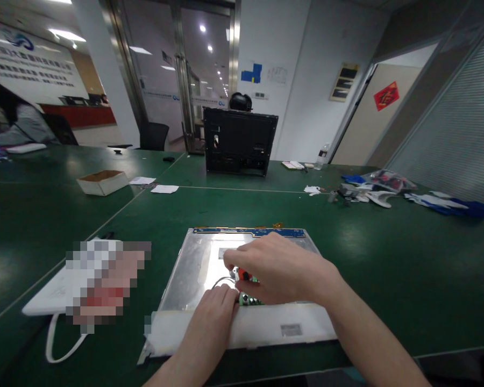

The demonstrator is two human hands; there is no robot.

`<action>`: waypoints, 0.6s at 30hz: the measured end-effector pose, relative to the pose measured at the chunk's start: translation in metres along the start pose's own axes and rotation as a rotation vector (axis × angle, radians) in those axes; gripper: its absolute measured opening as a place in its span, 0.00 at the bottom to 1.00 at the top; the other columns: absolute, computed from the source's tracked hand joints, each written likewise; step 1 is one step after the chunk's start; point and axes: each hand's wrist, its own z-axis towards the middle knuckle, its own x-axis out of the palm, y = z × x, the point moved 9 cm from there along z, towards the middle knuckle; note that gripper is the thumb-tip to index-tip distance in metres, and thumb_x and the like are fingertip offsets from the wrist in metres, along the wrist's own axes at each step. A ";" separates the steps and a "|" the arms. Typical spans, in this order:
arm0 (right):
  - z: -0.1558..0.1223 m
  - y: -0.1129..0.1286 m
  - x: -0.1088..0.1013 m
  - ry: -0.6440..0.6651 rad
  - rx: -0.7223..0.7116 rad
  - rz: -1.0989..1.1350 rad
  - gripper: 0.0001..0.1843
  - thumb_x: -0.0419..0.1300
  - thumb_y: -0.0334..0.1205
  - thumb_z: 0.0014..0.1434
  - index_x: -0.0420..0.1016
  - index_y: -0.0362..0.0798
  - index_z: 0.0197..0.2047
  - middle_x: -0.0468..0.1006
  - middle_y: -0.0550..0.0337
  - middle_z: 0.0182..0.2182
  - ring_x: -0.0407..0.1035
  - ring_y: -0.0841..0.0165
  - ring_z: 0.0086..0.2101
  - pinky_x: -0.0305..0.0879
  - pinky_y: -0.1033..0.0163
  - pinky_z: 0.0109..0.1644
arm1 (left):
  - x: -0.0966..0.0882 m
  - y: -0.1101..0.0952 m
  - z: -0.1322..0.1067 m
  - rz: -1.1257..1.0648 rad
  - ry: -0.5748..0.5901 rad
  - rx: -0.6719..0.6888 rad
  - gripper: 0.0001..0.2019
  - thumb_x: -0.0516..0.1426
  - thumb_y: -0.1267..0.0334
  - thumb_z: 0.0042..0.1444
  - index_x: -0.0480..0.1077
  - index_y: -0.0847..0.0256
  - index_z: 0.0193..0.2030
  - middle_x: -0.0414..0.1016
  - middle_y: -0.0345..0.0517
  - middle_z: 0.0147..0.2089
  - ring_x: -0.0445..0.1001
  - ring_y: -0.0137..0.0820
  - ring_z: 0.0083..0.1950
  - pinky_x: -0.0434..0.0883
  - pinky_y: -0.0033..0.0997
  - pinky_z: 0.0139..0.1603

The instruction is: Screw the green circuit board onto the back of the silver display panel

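A silver display panel (193, 269) lies flat on the green table in front of me, with a blue circuit strip (250, 232) along its far edge. My right hand (278, 266) is curled over the panel's middle, closed around a small tool with an orange-red handle (244, 275). My left hand (212, 314) rests at the panel's near edge, fingers pressed on a small green circuit board (248, 300). A thin wire (220, 280) loops on the panel beside my hands.
A white pad with a cord (48, 306) lies to the left. Farther back stand a black computer case (240, 141), a small cardboard box (102, 181), paper scraps, and gloves and parts (371, 193) at the right. A person sits at the far left.
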 end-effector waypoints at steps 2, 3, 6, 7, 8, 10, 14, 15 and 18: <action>0.000 0.000 0.000 0.005 0.005 0.004 0.07 0.56 0.38 0.60 0.69 0.47 0.42 0.79 0.58 0.35 0.71 0.67 0.33 0.51 0.63 0.29 | 0.001 0.001 0.000 0.001 0.000 -0.003 0.08 0.50 0.75 0.59 0.68 0.61 0.39 0.73 0.49 0.39 0.73 0.40 0.40 0.72 0.42 0.40; 0.000 -0.001 0.000 0.005 0.008 0.006 0.07 0.56 0.38 0.60 0.69 0.47 0.42 0.79 0.58 0.35 0.71 0.67 0.33 0.51 0.63 0.29 | 0.001 0.001 0.000 -0.003 0.004 -0.006 0.09 0.50 0.76 0.59 0.68 0.61 0.39 0.73 0.49 0.39 0.73 0.40 0.40 0.72 0.42 0.40; -0.001 -0.002 0.000 -0.005 0.012 0.011 0.08 0.56 0.38 0.60 0.70 0.47 0.43 0.79 0.57 0.35 0.71 0.67 0.32 0.51 0.63 0.29 | 0.001 0.001 0.000 -0.015 0.012 -0.011 0.09 0.50 0.76 0.59 0.68 0.61 0.40 0.73 0.48 0.40 0.73 0.40 0.40 0.71 0.42 0.40; -0.001 -0.003 -0.001 -0.011 0.011 0.012 0.08 0.56 0.38 0.60 0.70 0.47 0.43 0.79 0.57 0.35 0.71 0.67 0.32 0.51 0.63 0.29 | 0.001 0.000 0.000 -0.016 0.009 -0.010 0.09 0.50 0.76 0.59 0.68 0.61 0.39 0.73 0.49 0.39 0.73 0.40 0.40 0.71 0.42 0.40; -0.001 -0.003 -0.001 -0.018 0.010 0.013 0.08 0.56 0.38 0.60 0.71 0.47 0.43 0.79 0.57 0.35 0.70 0.67 0.32 0.50 0.63 0.29 | 0.000 0.000 0.000 -0.015 0.005 -0.008 0.09 0.50 0.76 0.59 0.67 0.61 0.39 0.73 0.49 0.39 0.73 0.40 0.40 0.71 0.42 0.40; -0.002 -0.003 -0.001 -0.029 0.006 0.015 0.08 0.56 0.38 0.60 0.71 0.47 0.42 0.79 0.57 0.35 0.70 0.68 0.31 0.50 0.64 0.29 | 0.000 0.000 -0.001 -0.009 -0.003 -0.005 0.09 0.50 0.76 0.59 0.67 0.61 0.39 0.73 0.49 0.39 0.73 0.40 0.40 0.71 0.41 0.39; -0.002 -0.003 -0.001 -0.025 0.016 0.004 0.08 0.55 0.38 0.61 0.70 0.47 0.43 0.79 0.57 0.35 0.70 0.68 0.31 0.48 0.64 0.28 | 0.002 0.001 -0.001 0.020 -0.021 0.001 0.09 0.49 0.75 0.59 0.67 0.61 0.39 0.73 0.48 0.39 0.73 0.39 0.39 0.71 0.39 0.39; -0.002 -0.002 0.000 -0.022 0.016 -0.002 0.08 0.55 0.38 0.61 0.70 0.47 0.43 0.79 0.57 0.35 0.70 0.68 0.31 0.48 0.64 0.28 | 0.002 0.001 -0.001 0.033 -0.024 0.003 0.08 0.50 0.75 0.59 0.68 0.61 0.39 0.73 0.48 0.39 0.73 0.38 0.39 0.71 0.38 0.39; -0.002 0.000 0.000 -0.019 0.006 -0.022 0.07 0.55 0.38 0.61 0.69 0.47 0.42 0.79 0.57 0.34 0.70 0.67 0.31 0.48 0.63 0.28 | 0.003 0.000 0.000 0.063 -0.016 0.018 0.08 0.50 0.74 0.59 0.68 0.60 0.40 0.74 0.48 0.39 0.73 0.38 0.39 0.71 0.38 0.39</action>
